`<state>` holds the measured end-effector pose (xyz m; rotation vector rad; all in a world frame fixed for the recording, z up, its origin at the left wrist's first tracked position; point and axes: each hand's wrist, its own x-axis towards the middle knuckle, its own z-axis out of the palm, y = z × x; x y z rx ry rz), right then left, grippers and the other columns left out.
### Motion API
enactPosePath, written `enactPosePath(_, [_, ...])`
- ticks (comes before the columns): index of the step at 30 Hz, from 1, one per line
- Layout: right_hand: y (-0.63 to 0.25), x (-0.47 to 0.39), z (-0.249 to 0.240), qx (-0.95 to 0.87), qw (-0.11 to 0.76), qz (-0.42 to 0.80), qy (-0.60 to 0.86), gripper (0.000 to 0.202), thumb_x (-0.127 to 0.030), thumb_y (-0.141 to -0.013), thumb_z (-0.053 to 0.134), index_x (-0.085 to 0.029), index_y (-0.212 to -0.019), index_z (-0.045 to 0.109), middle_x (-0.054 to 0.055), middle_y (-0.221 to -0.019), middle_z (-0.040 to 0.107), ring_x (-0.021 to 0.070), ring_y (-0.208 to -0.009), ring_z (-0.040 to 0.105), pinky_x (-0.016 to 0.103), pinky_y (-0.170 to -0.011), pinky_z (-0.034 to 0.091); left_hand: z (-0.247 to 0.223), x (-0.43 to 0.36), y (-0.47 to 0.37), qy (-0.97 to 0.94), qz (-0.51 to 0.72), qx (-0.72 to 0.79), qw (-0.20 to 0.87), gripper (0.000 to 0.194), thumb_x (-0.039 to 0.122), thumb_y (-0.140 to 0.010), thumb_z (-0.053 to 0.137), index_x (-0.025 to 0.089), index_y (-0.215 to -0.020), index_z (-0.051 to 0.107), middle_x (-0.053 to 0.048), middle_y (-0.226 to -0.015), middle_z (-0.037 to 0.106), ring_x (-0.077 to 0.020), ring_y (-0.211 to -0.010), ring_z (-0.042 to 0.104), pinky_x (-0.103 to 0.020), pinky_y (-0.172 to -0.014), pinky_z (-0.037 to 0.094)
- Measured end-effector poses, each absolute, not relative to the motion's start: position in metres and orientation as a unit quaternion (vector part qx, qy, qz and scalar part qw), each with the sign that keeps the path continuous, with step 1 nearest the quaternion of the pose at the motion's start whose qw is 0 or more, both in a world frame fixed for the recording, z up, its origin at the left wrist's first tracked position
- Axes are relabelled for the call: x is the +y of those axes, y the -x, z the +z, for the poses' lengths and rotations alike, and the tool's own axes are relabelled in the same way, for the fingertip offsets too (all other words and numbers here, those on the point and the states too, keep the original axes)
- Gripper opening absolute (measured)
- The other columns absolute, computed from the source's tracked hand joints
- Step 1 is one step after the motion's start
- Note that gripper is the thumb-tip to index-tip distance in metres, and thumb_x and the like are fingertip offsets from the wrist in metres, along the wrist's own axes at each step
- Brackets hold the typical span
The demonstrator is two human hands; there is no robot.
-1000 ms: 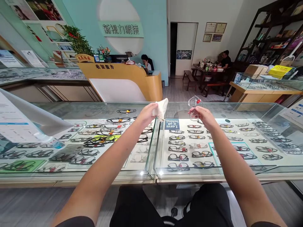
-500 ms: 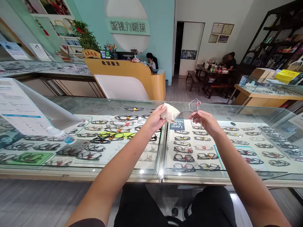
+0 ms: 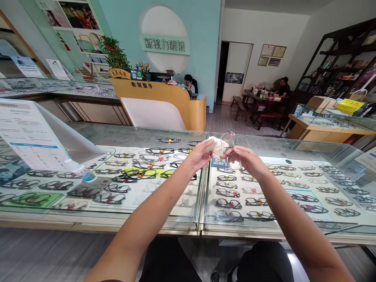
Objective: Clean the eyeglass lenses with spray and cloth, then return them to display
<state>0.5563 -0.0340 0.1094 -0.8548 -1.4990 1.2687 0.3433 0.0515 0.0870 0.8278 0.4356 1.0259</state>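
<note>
Pinched in my left hand [image 3: 200,156] is a pale cream cloth [image 3: 217,147]. My right hand [image 3: 246,159] grips a pair of clear-rimmed glasses [image 3: 228,138] near the bridge, held on edge with one lens above the other. The cloth's right edge meets or overlaps the glasses; whether it presses on a lens I cannot tell. Both hands are above the glass display case, over its middle seam. Beneath them lies a dark blue card [image 3: 217,162] with white lettering.
Rows of spectacles [image 3: 229,192] fill the glass display case [image 3: 201,231]. On its left stand a white sign [image 3: 32,137] and a small white bottle [image 3: 80,171]. Beyond is a wooden reception counter [image 3: 196,113] with a person [image 3: 191,84]; another person [image 3: 283,88] sits at a far table.
My right hand has brought the glasses left and slightly down, to the cloth in my left hand. The cloth and glasses were apart before. The camera view has tilted up a little.
</note>
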Motion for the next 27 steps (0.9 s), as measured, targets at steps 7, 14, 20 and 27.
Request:
enactPosePath(7, [-0.555,-0.034,0.109,-0.637,0.467,0.494,0.363,0.036,-0.055,-0.101,0.065,-0.023,-0.101,0.082,0.009,-0.107,0.079,0.0229,-0.09,0.061,0.037,-0.084,0.045,0.094,0.051,-0.341,-0.329,0.461,0.186,0.803,0.022,0.032,-0.094,0.068,0.013,-0.102,0.077,-0.009,-0.102,0.079,-0.0196,-0.091,0.075,-0.031,-0.084,0.062])
enactPosePath(14, [-0.55,-0.034,0.113,-0.635,0.469,0.501,0.355,0.035,-0.053,-0.103,0.064,-0.023,-0.1,0.082,0.008,-0.104,0.079,0.0214,-0.087,0.059,0.036,-0.081,0.044,0.087,0.049,-0.344,-0.417,0.49,0.17,0.746,0.049,0.033,-0.073,0.098,0.016,-0.111,0.073,-0.006,-0.1,0.077,-0.0185,-0.083,0.073,-0.028,-0.072,0.058])
enactPosePath(20, [-0.545,-0.027,0.12,-0.659,0.438,0.507,0.343,0.036,-0.055,-0.102,0.065,-0.023,-0.097,0.08,0.008,-0.101,0.077,0.0231,-0.091,0.062,0.038,-0.088,0.047,0.097,0.042,-0.351,-0.473,0.501,0.156,0.708,0.062,0.05,-0.064,0.104,0.02,-0.09,0.056,0.003,-0.075,0.068,-0.0115,-0.056,0.062,-0.024,-0.055,0.047])
enactPosePath(27, [-0.55,-0.015,0.173,-0.701,0.466,0.446,0.305,0.036,-0.055,-0.101,0.067,-0.023,-0.096,0.083,0.007,-0.099,0.076,0.0228,-0.089,0.062,0.037,-0.089,0.048,0.168,0.043,-0.365,-0.598,0.459,0.084,0.652,0.05,0.056,-0.086,0.089,0.02,-0.098,0.058,0.001,-0.06,0.065,-0.0136,-0.05,0.059,-0.027,-0.057,0.048])
